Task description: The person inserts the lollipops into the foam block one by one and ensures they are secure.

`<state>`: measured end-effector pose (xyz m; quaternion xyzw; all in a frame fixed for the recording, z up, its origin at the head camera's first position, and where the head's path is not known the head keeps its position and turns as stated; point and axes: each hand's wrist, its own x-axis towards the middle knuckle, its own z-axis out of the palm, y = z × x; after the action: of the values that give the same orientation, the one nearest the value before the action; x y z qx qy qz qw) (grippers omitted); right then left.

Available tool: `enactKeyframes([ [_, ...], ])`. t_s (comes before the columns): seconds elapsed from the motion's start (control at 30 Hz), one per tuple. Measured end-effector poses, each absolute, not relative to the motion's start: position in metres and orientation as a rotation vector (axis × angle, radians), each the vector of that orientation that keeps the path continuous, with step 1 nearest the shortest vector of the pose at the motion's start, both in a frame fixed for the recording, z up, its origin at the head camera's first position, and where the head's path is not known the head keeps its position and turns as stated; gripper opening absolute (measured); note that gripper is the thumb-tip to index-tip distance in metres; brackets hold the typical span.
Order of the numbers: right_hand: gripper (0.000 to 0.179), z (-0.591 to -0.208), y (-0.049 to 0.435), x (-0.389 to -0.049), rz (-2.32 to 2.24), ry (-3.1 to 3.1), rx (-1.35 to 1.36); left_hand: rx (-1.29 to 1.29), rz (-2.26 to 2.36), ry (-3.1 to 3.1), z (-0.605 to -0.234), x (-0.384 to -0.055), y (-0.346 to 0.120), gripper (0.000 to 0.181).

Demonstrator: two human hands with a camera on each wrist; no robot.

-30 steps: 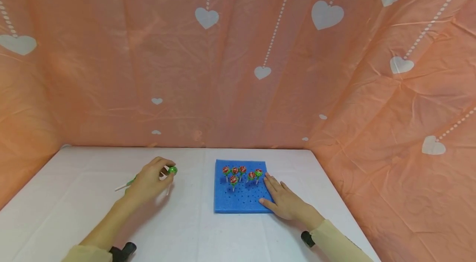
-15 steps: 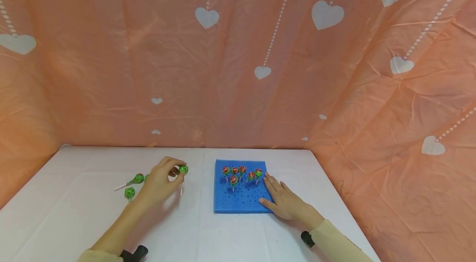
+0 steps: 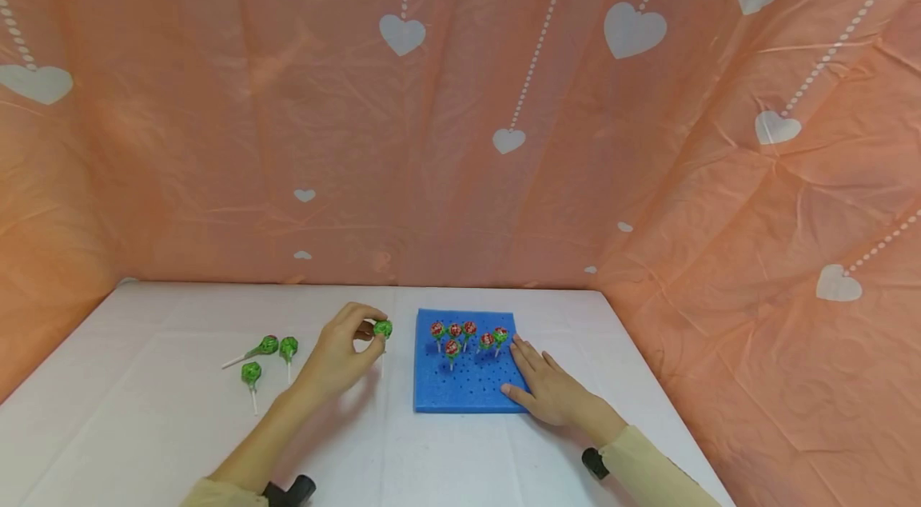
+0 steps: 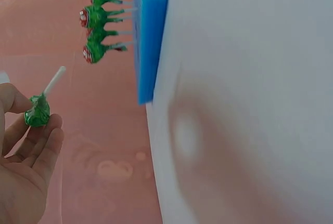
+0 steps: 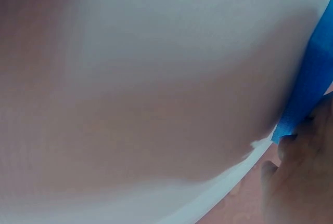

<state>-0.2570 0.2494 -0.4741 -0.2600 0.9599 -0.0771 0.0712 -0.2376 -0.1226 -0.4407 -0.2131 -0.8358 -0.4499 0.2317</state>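
Note:
Between thumb and fingers, my left hand (image 3: 341, 349) pinches a green-wrapped lollipop (image 3: 383, 329) by its candy head. Its white stick points down above the table, a short way left of the blue foam board (image 3: 460, 395). In the left wrist view the lollipop (image 4: 37, 112) is plainly off the table. My right hand (image 3: 552, 390) lies with straight fingers on the board's right edge; in the right wrist view that hand (image 5: 304, 177) touches the blue side (image 5: 307, 86). Several red-and-green lollipops (image 3: 452, 349) stand upright in the board's holes, mostly in its back half.
Three green lollipops lie on the white table (image 3: 345, 459) at the left: one lollipop (image 3: 268, 345) pointing left, another lollipop (image 3: 289, 348) beside it, and a nearer lollipop (image 3: 251, 373). An orange curtain (image 3: 345, 131) with white hearts hangs behind and to the sides.
My left hand has moved right with the green lollipop, toward the board, uncovering the three lollipops on the table. The right hand has stayed on the board's edge.

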Motion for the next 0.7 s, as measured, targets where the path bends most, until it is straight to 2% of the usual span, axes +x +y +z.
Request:
enactKeyframes([
  [0.7, 0.084, -0.472, 0.249, -0.257, -0.225, 2.88, -0.781, -0.786, -1.299, -2.235, -0.437, -0.241, -0.082, 0.032],
])
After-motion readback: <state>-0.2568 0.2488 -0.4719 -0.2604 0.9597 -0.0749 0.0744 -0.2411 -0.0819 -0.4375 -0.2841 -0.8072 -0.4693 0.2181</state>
